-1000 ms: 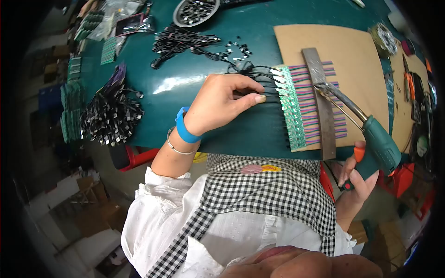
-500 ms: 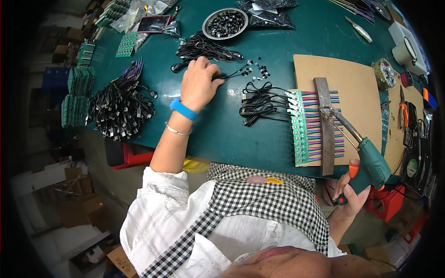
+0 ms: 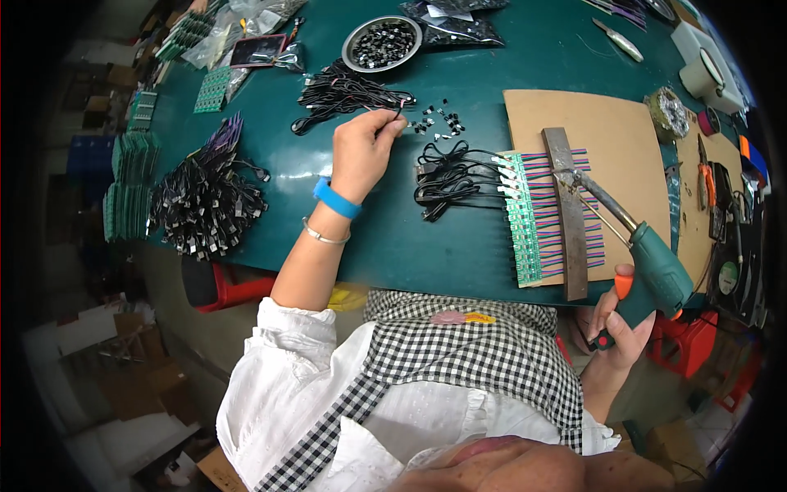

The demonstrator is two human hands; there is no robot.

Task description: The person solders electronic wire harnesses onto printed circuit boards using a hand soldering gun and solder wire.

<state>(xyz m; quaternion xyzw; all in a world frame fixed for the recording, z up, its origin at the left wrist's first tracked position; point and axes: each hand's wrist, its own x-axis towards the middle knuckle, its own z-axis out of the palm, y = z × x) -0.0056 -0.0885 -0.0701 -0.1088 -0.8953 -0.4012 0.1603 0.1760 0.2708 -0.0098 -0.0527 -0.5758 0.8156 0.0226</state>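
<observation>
My left hand (image 3: 363, 154) is closed in a pinch on a thin black cable (image 3: 400, 112), whose end pokes up past the fingertips. It hovers beside a heap of black USB cables (image 3: 348, 90) and several loose small black parts (image 3: 447, 123). My right hand (image 3: 620, 328) grips a green soldering gun (image 3: 658, 266), its metal nose reaching over a flat metal bar (image 3: 566, 217). Under the bar lie coloured wires joined to a row of green circuit boards (image 3: 521, 225). Several black cables (image 3: 451, 176) run to the upper boards from the left.
Brown cardboard (image 3: 631, 135) lies beneath the boards and bar. Behind stands a metal bowl (image 3: 382, 44) of small black parts. A cable bundle (image 3: 209, 205) and stacked green boards (image 3: 131, 189) sit left. Pliers (image 3: 706, 176), a wire coil (image 3: 668, 115) and a knife (image 3: 619, 41) are right.
My left hand has shifted slightly right and lifted, and the cable end between its fingers now points upward. The soldering gun stays almost in place in my right hand. The view has tilted slightly.
</observation>
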